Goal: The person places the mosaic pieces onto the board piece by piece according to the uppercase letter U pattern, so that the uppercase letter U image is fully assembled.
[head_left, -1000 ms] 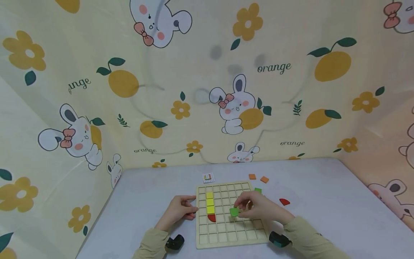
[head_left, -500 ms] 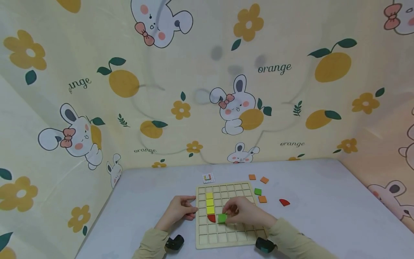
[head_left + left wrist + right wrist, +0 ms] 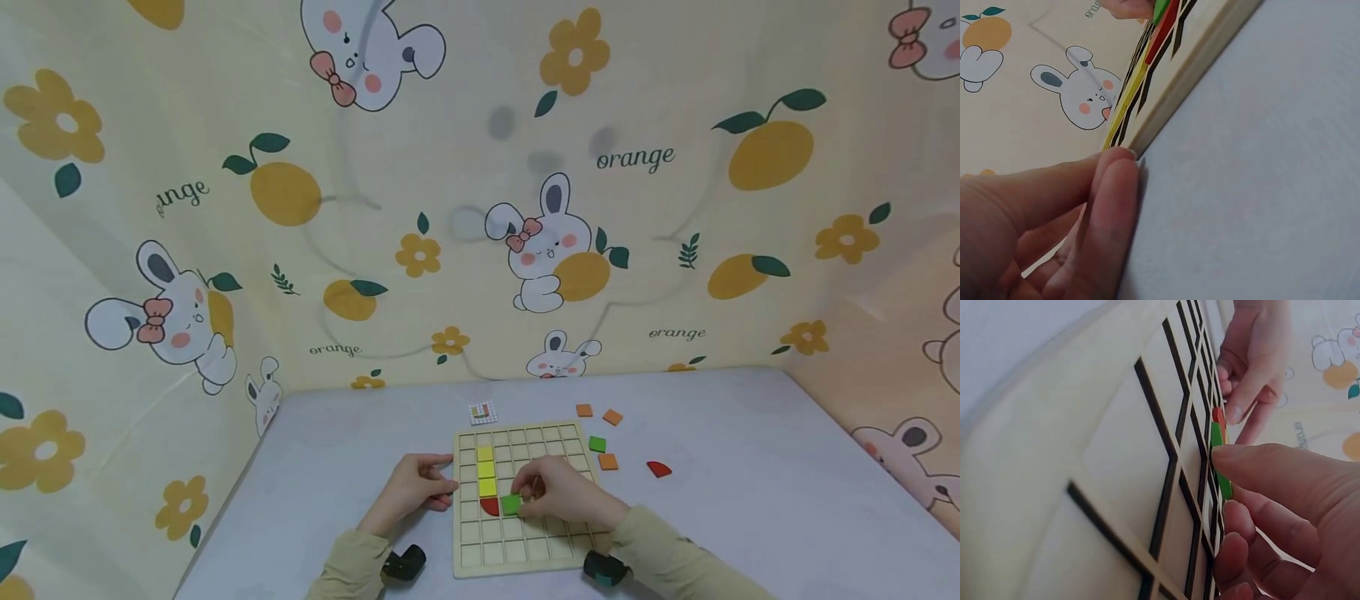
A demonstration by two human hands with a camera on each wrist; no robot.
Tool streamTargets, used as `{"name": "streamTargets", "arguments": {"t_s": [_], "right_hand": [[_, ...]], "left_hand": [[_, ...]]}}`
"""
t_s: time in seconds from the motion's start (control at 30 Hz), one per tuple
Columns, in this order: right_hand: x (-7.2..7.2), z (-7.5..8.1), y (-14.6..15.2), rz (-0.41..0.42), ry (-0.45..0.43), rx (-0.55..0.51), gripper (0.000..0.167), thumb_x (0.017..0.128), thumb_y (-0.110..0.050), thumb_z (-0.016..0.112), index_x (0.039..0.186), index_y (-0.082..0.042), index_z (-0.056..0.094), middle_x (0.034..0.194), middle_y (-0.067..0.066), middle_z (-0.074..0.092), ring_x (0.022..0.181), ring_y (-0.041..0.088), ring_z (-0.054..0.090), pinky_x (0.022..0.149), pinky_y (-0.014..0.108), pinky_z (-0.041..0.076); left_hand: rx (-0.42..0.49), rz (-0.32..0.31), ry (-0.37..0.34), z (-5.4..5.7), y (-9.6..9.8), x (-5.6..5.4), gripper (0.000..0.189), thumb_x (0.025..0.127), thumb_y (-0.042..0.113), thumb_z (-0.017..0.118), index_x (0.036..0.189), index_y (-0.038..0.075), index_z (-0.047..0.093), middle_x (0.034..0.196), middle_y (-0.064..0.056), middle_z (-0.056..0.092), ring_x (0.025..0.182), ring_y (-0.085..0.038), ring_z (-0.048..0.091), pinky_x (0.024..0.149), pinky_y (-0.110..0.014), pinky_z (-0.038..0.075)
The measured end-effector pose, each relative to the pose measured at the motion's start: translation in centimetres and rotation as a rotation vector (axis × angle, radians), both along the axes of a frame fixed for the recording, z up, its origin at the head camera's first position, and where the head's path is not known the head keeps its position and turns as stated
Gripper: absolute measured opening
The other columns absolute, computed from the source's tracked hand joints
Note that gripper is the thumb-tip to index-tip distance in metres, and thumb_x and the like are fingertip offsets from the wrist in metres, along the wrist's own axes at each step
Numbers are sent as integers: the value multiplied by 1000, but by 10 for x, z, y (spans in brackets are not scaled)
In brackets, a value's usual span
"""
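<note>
A pale wooden grid board lies on the table. My right hand pinches a green square tile between thumb and fingers, low over a cell of the board. In the right wrist view that green tile stands edge-on at the thumb tip. Directly left of it sits a red quarter-circle tile, below a column of three yellow square tiles. My left hand touches the board's left edge with its fingertips; its fingers press against that side in the left wrist view.
Beyond the board lies a small pattern card. Orange square tiles, another green tile and a second red quarter-circle lie right of and behind the board. A printed curtain stands behind the table.
My right hand has carried the green tile left and toward me across the board, to the cell beside the red quarter-circle. The left hand has stayed at the board's edge.
</note>
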State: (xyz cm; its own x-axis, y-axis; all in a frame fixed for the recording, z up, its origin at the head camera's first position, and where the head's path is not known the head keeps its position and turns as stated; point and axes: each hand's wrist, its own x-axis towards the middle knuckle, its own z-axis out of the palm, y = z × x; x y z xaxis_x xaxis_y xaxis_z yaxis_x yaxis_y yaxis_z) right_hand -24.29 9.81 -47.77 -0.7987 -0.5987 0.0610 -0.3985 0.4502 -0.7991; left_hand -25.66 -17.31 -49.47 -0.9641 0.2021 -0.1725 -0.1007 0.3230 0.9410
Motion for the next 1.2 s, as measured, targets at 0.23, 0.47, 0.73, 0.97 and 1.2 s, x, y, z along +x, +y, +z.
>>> {"name": "streamTargets", "arguments": {"t_s": [0.23,0.47,0.73,0.97,1.2], "right_hand": [[-2,-4,-3,-12,3,3,15,76,-8,79,87,-11,69,71,-4,58,63,7,49,54,19,44],[1,0,-4,-29,-5,2,15,76,-6,79,88,-9,69,71,-3,58,63,8,49,55,19,44],[4,2,-4,-34,-29,-12,16,77,-6,79,89,-8,69,71,-3,59,63,10,50,55,19,43],[3,1,-1,-11,-19,-27,17,78,-8,79,91,-8,69,73,-1,60,65,11,51,57,20,44],[-3,6,13,-9,-11,-19,20,79,-12,78,98,-10,70,78,-1,61,68,12,53,58,21,47]], "left_hand": [[-2,1,4,-1,0,-1,57,80,2,75,131,-5,53,76,-9,66,60,-15,66,58,-32,60],[-4,-2,9,0,0,-1,56,80,2,75,132,-5,53,77,-9,66,60,-15,65,58,-31,60],[-6,-3,2,1,0,0,57,81,3,75,132,-5,53,77,-9,66,60,-15,65,58,-32,60],[-7,0,4,2,0,1,56,81,3,75,131,-5,53,77,-9,66,60,-15,65,58,-31,60],[-5,2,0,2,1,1,57,81,3,75,132,-5,53,77,-9,66,60,-15,65,58,-31,60]]}}
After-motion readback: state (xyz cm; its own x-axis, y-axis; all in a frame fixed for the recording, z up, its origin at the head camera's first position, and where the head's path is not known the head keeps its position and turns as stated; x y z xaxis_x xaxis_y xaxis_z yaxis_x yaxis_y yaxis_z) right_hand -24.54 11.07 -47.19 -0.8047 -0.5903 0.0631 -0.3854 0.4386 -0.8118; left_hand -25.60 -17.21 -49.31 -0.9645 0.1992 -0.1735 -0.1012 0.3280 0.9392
